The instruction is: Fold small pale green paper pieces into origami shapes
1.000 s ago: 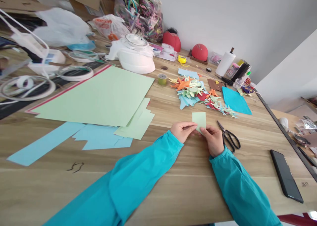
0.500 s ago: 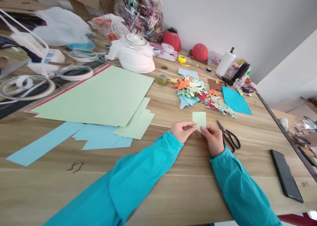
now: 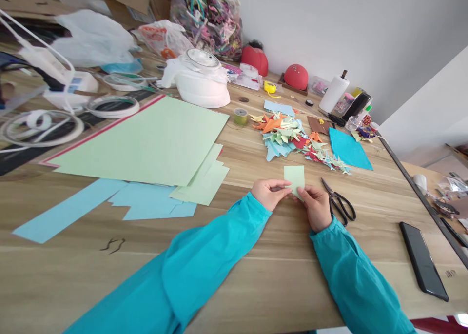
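Note:
A small pale green piece of paper (image 3: 294, 176) is held up between both hands, above the wooden table. My left hand (image 3: 269, 192) pinches its lower left edge between thumb and fingers. At its lower right corner, my right hand (image 3: 315, 206) grips it the same way, thumb in front. The fingers behind the paper are partly hidden. Black-handled scissors (image 3: 338, 201) lie just right of my right hand, blades pointing away. Beyond the paper is a pile of folded paper cranes (image 3: 283, 135) in orange, green, blue and red.
Large green sheets (image 3: 146, 144) and blue paper strips (image 3: 69, 211) lie to the left. A black phone (image 3: 423, 261) rests at the right. Further back are a thread spool (image 3: 240, 116), a turquoise cloth (image 3: 350, 148), a white bottle (image 3: 333, 94) and red pincushions (image 3: 296, 77).
Almost nothing differs. Both hands keep the green paper in the same grip, and the view has shifted very slightly.

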The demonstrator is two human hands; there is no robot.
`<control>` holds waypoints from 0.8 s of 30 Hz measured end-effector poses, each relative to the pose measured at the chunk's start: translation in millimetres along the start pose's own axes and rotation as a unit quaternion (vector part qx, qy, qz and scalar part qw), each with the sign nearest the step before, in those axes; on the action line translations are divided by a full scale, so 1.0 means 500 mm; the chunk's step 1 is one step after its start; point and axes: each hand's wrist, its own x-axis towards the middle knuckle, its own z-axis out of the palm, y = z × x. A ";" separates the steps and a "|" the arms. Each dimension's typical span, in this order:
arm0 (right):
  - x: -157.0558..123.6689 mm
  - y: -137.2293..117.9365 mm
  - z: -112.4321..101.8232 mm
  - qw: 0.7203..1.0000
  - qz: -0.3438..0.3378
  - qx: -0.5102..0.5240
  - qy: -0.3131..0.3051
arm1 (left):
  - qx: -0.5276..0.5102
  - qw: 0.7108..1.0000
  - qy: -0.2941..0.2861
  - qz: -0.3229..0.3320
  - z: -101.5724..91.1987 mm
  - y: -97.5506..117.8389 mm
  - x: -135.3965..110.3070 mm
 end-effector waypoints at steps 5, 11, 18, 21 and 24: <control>0.000 0.001 -0.001 1.000 0.008 0.001 -0.001 | -0.012 1.000 -0.006 0.009 0.000 -0.002 -0.001; 0.000 0.003 -0.003 1.000 0.002 -0.004 0.008 | 0.002 1.000 -0.005 0.002 -0.001 -0.007 0.005; 0.001 0.004 -0.004 1.000 0.002 0.004 0.005 | 0.007 1.000 0.000 -0.001 -0.001 -0.005 0.006; 0.001 0.004 -0.005 1.000 0.001 -0.010 0.009 | -0.001 1.000 0.001 0.012 0.001 -0.001 0.000; 0.001 0.004 -0.006 1.000 -0.003 -0.022 0.012 | -0.023 0.999 -0.005 0.033 0.003 0.002 -0.006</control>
